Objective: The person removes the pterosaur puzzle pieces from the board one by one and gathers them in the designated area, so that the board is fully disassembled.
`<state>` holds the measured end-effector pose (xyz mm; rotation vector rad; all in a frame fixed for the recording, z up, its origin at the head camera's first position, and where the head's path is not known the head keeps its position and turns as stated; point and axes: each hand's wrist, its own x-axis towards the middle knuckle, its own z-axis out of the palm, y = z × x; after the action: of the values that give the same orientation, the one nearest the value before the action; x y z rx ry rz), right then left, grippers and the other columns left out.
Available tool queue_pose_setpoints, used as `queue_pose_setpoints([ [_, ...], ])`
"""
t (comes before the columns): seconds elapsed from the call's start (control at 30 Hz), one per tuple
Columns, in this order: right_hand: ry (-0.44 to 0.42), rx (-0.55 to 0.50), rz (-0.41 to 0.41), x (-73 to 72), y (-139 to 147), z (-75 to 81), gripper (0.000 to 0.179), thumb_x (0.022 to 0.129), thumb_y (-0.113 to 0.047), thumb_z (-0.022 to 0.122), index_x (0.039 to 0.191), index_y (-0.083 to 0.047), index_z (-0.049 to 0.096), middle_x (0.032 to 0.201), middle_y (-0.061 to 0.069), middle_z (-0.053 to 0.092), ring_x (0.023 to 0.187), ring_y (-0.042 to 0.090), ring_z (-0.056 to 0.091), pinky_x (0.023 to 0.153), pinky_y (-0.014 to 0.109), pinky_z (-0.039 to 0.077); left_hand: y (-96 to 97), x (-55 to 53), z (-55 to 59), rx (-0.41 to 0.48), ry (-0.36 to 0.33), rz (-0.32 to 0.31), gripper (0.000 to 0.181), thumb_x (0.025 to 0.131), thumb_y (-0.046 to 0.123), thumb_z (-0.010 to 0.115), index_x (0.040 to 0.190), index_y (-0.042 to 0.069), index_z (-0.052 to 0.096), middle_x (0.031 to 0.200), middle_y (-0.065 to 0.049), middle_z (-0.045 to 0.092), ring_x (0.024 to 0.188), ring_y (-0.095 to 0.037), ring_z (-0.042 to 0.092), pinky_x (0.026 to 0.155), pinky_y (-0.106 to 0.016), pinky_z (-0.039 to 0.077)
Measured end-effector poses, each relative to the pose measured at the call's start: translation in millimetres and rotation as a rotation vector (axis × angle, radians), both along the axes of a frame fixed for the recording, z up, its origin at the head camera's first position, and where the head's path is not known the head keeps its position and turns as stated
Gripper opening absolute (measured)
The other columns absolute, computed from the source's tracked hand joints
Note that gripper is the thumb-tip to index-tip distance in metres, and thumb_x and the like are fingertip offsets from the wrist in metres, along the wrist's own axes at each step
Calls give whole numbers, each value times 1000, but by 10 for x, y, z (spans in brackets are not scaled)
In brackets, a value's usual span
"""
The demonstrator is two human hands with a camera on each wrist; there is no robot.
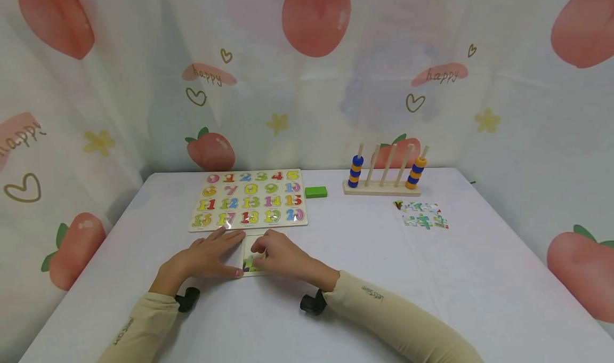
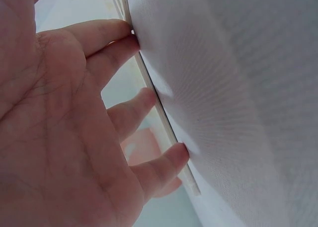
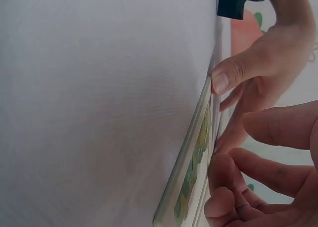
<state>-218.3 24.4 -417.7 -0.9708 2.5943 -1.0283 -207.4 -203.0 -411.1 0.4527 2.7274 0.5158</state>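
A small wooden jigsaw tray (image 1: 243, 245) lies on the table, with a green and purple picture strip (image 1: 249, 264) along its near side. My left hand (image 1: 203, 259) spreads its fingers at the tray's left side, and its thumb touches the near left corner. In the left wrist view, the other fingertips (image 2: 179, 150) reach a thin board edge. Above the tray, my right hand (image 1: 285, 256) has bent fingers and covers much of its right part. The right wrist view shows its thumb (image 3: 283, 127) apart from the fingers, with nothing seen between them.
A number puzzle board (image 1: 259, 227) lies just beyond the tray, with a green block (image 1: 316, 192) beside it. A wooden peg stand (image 1: 384, 190) with blue and orange rings stands at the back right. Several loose jigsaw pieces (image 1: 424, 220) lie in front of it.
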Motion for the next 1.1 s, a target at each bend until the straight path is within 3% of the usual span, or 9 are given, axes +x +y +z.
queue_pose_setpoints([
  [0.23, 10, 78, -2, 4, -68, -29, 23, 96, -8, 78, 116, 2, 77, 96, -2, 64, 87, 9, 53, 79, 21, 50, -16, -9, -11, 15, -9, 3, 101, 88, 48, 88, 168, 15, 37, 174, -11, 31, 162, -44, 9, 123, -75, 9],
  [0.7, 50, 229, -62, 57, -217, -25, 21, 91, -8, 82, 108, -1, 73, 99, 3, 55, 77, 11, 53, 65, 21, 47, -8, -3, -25, 20, 4, -6, 100, 87, 47, 88, 167, 13, 39, 173, -13, 33, 161, -45, 10, 122, -77, 10],
  [0.87, 40, 196, -77, 91, -221, -35, 25, 90, -8, 83, 109, -1, 68, 99, 3, 53, 77, 12, 52, 66, 22, 46, -10, 7, -35, 20, 2, -10, 99, 88, 46, 88, 167, 12, 39, 172, -13, 33, 162, -45, 9, 122, -76, 11],
  [1.1, 3, 70, -65, 92, -187, -67, 26, 92, 1, 79, 111, -4, 61, 94, 1, 53, 83, 12, 51, 70, 23, 47, -12, 0, -52, 26, 5, 0, 100, 87, 47, 88, 167, 13, 39, 173, -12, 33, 162, -44, 9, 123, -75, 10],
])
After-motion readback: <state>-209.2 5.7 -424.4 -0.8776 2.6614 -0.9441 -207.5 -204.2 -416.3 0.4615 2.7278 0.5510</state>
